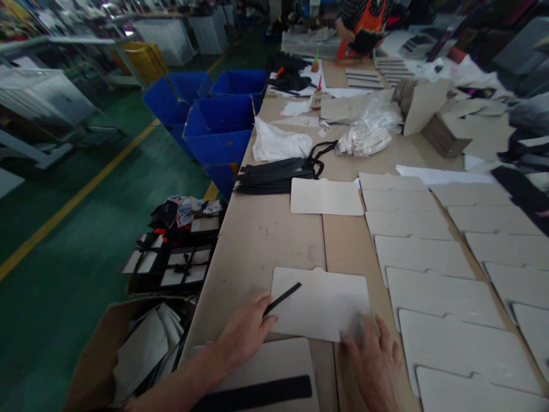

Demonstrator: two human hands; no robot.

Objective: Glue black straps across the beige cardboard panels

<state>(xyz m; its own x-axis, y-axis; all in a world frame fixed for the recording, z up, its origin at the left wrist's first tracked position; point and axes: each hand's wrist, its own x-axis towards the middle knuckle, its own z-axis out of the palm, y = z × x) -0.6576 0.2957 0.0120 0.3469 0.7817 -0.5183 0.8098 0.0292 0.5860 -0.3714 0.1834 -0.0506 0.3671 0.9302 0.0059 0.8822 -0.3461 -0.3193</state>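
Note:
My left hand (243, 333) pinches a thin black strip (283, 298) whose far end rests on a white cut card (321, 303) lying on the brown table (266, 234). My right hand (374, 360) lies flat, fingers spread, pressing the near right corner of that same card. Just in front of me lies another card (274, 360) with a wide black strip (261, 393) across it.
Two rows of several white cards (429, 257) cover the table's right side. A bundle of black strips (274, 174), white bags (278, 143) and card stacks lie further back. Blue bins (218, 123) and a cardboard box (128, 349) stand at the left; a person in orange (364, 23) works at the far end.

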